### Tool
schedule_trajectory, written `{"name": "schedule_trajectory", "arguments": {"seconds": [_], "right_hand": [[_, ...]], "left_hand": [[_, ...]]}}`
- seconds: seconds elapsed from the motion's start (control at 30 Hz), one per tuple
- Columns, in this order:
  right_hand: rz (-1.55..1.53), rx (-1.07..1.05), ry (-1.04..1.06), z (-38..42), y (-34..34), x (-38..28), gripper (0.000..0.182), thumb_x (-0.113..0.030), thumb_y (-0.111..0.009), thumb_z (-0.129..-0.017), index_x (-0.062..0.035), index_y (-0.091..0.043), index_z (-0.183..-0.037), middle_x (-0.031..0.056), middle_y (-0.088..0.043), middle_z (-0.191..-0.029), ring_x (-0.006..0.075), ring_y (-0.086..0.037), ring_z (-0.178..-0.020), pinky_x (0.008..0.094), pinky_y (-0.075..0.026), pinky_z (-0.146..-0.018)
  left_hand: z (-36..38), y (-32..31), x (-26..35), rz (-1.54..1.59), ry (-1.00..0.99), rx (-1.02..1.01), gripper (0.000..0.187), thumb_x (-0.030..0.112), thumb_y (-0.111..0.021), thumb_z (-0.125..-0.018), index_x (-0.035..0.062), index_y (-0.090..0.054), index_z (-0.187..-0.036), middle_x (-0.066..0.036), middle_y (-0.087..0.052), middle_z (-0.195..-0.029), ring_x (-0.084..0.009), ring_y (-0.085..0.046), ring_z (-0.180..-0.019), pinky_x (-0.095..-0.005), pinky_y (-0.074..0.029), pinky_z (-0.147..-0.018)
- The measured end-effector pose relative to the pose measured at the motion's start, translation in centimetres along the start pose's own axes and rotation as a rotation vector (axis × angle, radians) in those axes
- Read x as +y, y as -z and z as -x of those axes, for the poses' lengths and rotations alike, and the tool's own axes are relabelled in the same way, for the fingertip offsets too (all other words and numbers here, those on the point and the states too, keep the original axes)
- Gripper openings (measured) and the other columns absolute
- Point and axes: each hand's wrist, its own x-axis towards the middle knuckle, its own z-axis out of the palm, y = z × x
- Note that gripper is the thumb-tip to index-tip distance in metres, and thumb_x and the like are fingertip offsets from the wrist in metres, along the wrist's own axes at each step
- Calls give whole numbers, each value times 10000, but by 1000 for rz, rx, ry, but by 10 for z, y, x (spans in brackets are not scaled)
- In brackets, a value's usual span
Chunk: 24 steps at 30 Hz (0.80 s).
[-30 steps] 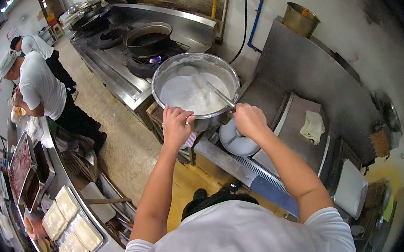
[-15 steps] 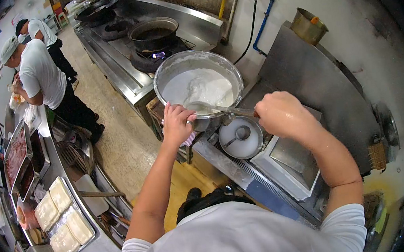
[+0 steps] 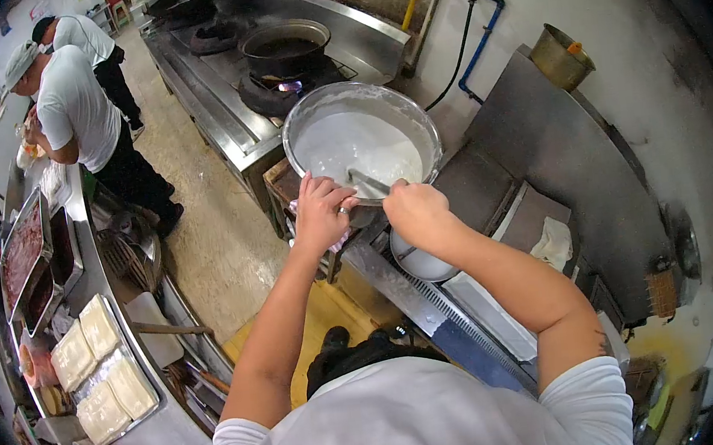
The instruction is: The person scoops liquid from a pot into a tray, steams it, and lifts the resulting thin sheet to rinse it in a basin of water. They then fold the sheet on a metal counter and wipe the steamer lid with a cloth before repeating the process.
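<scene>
A wide metal basin holds white liquid. My left hand is closed over its near rim, with a ring on one finger. In my right hand, closed at the near right side of the rim, is the handle of a ladle. The ladle's head is down in the liquid, so its bowl is hidden. Below my right forearm a smaller pot of white liquid shows only in part.
Beyond the basin, a dark pot sits over a lit burner. On the left counter are a tray of pale slabs and tilted trays of reddish food. Two people in white shirts stand at the far left.
My right hand has moved left and closer to the basin, lowering the ladle into the liquid. The ladle's bowl, visible before, is now submerged. My left hand stays on the rim.
</scene>
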Motion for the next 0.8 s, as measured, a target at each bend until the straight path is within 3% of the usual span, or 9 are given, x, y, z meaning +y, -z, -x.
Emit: {"name": "schedule_trajectory", "arguments": {"seconds": [0.1, 0.2, 0.3, 0.33, 0.4, 0.47, 0.5, 0.73, 0.8], "right_hand": [[-55, 18, -201, -6, -36, 19, 233, -119, -595, -921, -7, -760, -1041, 247, -692, -1110, 356, -743, -1001, 421, -618, -811], [-33, 39, -163, -8, -52, 59, 231, -90, -589, -909, 15, -753, -1035, 253, -709, -1072, 360, -739, -1012, 433, -616, -813], [-89, -131, -98, 2, -7, 77, 173, -48, -622, -835, 50, -740, -914, 248, -738, -994, 368, -746, -946, 428, -611, -794], [-59, -156, -72, -3, 4, 81, 181, -54, -587, -850, 53, -731, -871, 221, -754, -906, 350, -756, -832, 430, -609, -693], [-71, -502, -146, -10, 51, 83, 183, -73, -596, -864, 52, -730, -859, 192, -728, -761, 309, -718, -644, 428, -569, -559], [-162, -635, -64, -30, 54, 106, 219, -113, -614, -893, 67, -704, -809, 156, -668, -647, 255, -613, -493, 421, -479, -446], [-360, -654, -172, -30, 62, 108, 254, -165, -623, -934, 30, -671, -780, 95, -612, -611, 201, -536, -463, 392, -409, -417], [-817, -645, -286, -26, 37, 99, 254, -226, -620, -991, -29, -633, -831, 31, -605, -682, 138, -509, -498, 337, -382, -428], [-1009, -525, -350, -16, 17, 87, 278, -225, -613, -1001, -24, -631, -809, 18, -577, -643, 127, -500, -476, 329, -376, -409]], "left_hand": [[2, 1, 0, 6, 3, -5, 184, 244, -751, -850, 134, -786, -994, -53, -674, -940, -268, -595, -1099, -553, -293, -1200], [2, -2, -2, -2, 2, -9, 183, 242, -752, -849, 138, -786, -996, -49, -672, -942, -261, -593, -1105, -547, -295, -1201], [2, 0, -1, 1, 4, -8, 182, 244, -753, -849, 139, -786, -994, -46, -670, -941, -258, -593, -1105, -543, -298, -1199], [1, 0, -1, 2, 7, -7, 182, 246, -753, -849, 139, -787, -992, -46, -669, -941, -258, -593, -1105, -542, -299, -1199], [1, 0, -1, 1, 11, -4, 180, 249, -752, -849, 138, -788, -986, -45, -668, -939, -258, -594, -1104, -542, -300, -1197], [1, -2, -1, -1, 8, 1, 176, 252, -751, -851, 138, -789, -979, -44, -667, -937, -260, -594, -1103, -543, -302, -1195], [1, -2, -2, -5, 4, 2, 176, 254, -750, -851, 138, -788, -978, -44, -665, -934, -261, -594, -1102, -544, -303, -1194], [2, -1, -1, -17, -13, 25, 166, 231, -770, -822, 142, -783, -962, -42, -664, -923, -265, -600, -1090, -538, -329, -1176], [2, -1, -2, -17, -19, 37, 161, 217, -778, -810, 144, -781, -954, -42, -665, -922, -264, -601, -1089, -534, -338, -1169]]}}
